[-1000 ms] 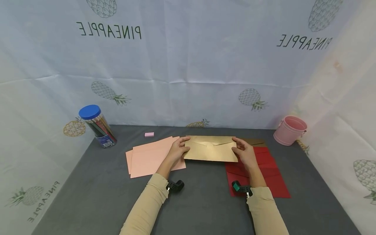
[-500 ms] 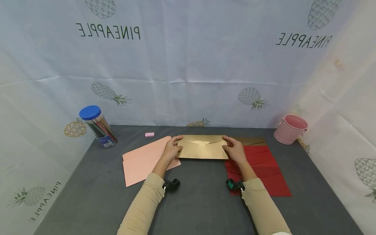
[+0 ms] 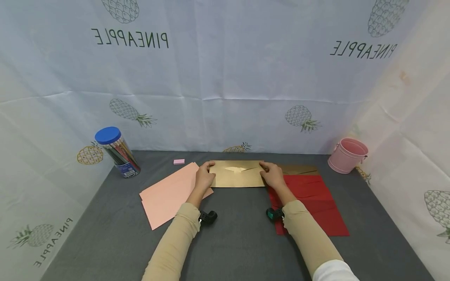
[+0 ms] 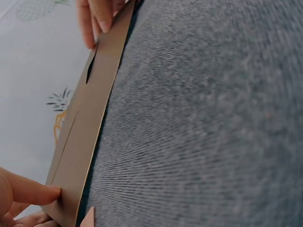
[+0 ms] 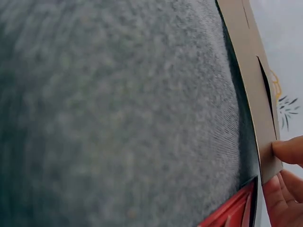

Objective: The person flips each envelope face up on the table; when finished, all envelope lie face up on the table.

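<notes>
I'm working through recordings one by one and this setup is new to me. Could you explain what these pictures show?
There is no machine here, just a person's bare hands. The wide picture comes from a camera on the head, looking forward and down; the two close-ups come from cameras on the left and right wrists. The left hand and right hand pinch opposite ends of a gold envelope. On the dark table are pink paper, red paper, a small pink block, a blue-lidded jar and a pink bucket.
</notes>
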Demonstrator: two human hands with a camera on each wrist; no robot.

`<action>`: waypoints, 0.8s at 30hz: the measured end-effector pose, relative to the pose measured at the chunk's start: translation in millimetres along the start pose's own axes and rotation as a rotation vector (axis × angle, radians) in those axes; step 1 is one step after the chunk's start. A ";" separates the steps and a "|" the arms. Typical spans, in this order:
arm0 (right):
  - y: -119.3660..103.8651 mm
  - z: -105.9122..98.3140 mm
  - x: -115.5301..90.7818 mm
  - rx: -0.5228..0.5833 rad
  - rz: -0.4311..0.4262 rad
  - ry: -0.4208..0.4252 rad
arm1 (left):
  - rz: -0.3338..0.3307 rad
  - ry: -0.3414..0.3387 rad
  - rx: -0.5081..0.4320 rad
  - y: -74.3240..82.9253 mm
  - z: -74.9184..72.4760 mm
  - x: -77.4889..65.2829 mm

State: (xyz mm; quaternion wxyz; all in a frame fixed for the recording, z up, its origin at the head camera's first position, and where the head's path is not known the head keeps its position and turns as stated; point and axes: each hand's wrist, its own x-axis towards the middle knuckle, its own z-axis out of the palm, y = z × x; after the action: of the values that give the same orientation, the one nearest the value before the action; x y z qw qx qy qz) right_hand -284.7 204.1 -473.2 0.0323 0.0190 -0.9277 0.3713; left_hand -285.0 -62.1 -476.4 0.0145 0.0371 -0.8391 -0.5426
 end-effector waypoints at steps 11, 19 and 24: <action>-3.2 8.2 2.6 -0.062 -0.003 0.017 | 0.037 0.067 0.073 -1.3 4.3 -0.8; -4.6 11.0 3.1 -0.079 -0.070 0.054 | 0.044 0.091 0.099 -5.5 6.6 0.3; -7.0 8.2 2.4 -0.016 -0.017 0.034 | 0.030 0.052 0.006 -10.0 0.9 0.3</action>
State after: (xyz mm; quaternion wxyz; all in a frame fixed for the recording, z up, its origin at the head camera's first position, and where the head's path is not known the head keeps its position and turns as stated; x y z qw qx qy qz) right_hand -287.0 193.4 -474.1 0.0511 0.0202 -0.9298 0.3640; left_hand -284.9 -65.4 -485.8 0.0444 0.0385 -0.8405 -0.5386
